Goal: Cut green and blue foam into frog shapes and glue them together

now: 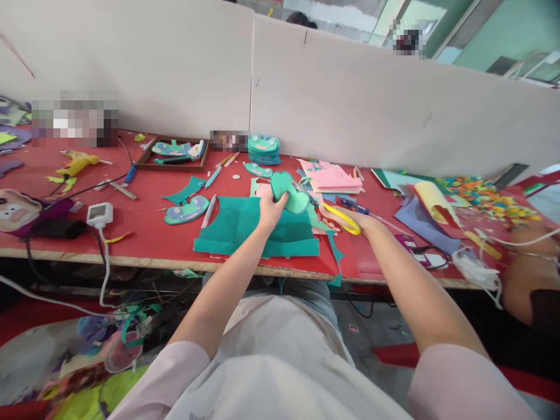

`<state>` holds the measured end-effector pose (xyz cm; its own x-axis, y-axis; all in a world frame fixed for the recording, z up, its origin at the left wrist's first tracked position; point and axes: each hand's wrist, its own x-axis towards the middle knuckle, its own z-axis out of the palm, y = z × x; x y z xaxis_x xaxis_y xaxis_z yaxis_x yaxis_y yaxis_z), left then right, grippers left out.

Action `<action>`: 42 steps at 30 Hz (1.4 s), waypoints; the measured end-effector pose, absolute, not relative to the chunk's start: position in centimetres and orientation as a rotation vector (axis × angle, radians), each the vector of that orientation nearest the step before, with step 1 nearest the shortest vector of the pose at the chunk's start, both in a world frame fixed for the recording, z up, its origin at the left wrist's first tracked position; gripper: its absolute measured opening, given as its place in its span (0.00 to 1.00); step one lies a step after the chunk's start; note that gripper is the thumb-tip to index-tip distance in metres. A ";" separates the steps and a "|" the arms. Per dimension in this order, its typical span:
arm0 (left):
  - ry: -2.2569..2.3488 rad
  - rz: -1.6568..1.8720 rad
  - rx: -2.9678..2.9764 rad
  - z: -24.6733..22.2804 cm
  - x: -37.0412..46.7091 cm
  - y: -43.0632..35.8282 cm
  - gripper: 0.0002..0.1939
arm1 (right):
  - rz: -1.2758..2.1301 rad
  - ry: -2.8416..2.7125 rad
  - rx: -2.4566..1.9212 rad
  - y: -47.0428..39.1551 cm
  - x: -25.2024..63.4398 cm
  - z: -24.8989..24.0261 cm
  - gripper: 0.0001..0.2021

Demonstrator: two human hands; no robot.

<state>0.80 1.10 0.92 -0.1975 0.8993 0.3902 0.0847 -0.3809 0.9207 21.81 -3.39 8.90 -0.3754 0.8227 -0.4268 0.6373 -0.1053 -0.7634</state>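
Observation:
My left hand point(271, 211) pinches a rounded green felt piece point(298, 200) between thumb and fingers, above the table. My right hand point(335, 220) is closed around yellow-handled scissors point(345, 220), whose blades reach the right edge of that piece. Beneath both hands lies a large teal felt sheet point(236, 224) with a folded front strip. A narrow teal offcut point(335, 256) hangs over the table edge by my right hand. To the left rest a green face-shaped cutout point(187, 210) and a pale pen point(209, 211).
Along the white partition point(371, 99) stand a brown tray point(205, 165) and a stack of green frog-like faces point(264, 150). A yellow glue gun point(79, 163) and cables lie left. Pink felt point(335, 175) and another person's arm point(525, 268) are on the right.

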 end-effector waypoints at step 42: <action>1.121 1.668 1.305 1.2 0.9 1.0 0.10 | 1.394 -1.830 -1.660 -3.8 18.7 7.7 0.25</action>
<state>0.94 1.03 1.23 -0.2201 0.9143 0.3399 -0.0304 -0.3547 0.9345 18.67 -3.81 7.65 -0.2848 0.8849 -0.3686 0.5902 -0.1411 -0.7948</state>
